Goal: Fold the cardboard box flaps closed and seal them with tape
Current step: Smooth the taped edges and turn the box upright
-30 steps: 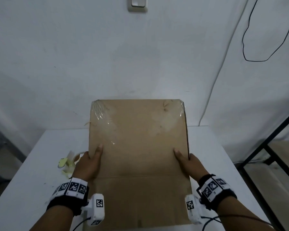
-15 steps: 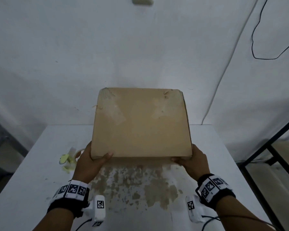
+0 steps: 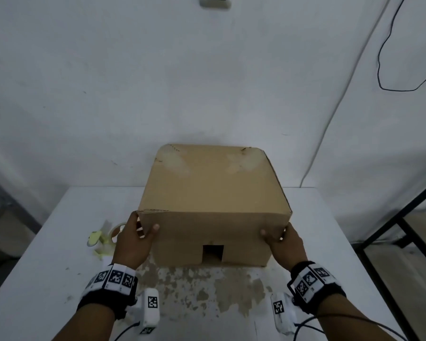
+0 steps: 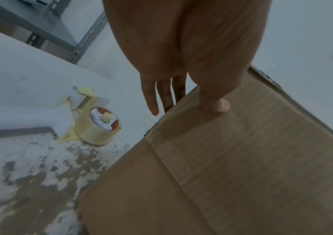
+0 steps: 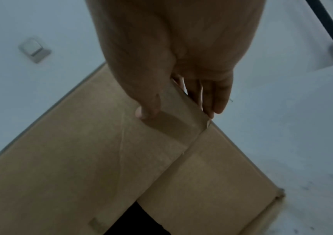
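A brown cardboard box [image 3: 212, 188] stands on the white table [image 3: 59, 254], its top face closed and a small square cut-out [image 3: 212, 254] low in its near wall. My left hand [image 3: 143, 228] holds the near left corner, thumb on the near wall and fingers [image 4: 151, 98] along the left side. At the near right corner my right hand [image 3: 276, 232] grips a flap edge [image 5: 181, 114] between thumb and fingers. A yellow tape dispenser [image 3: 106, 238] with a clear roll [image 4: 99, 125] lies just left of my left hand.
The table top near me is worn with brown patches [image 3: 194, 286]. The white wall [image 3: 207, 82] rises straight behind the box. A black metal frame [image 3: 403, 217] stands past the table's right edge, and a grey shelf post [image 4: 85, 41] is off to the left.
The box, held up with its broad face tilted towards me, has swung down to stand on the table. Both hands slid from its sides to the near top corners.
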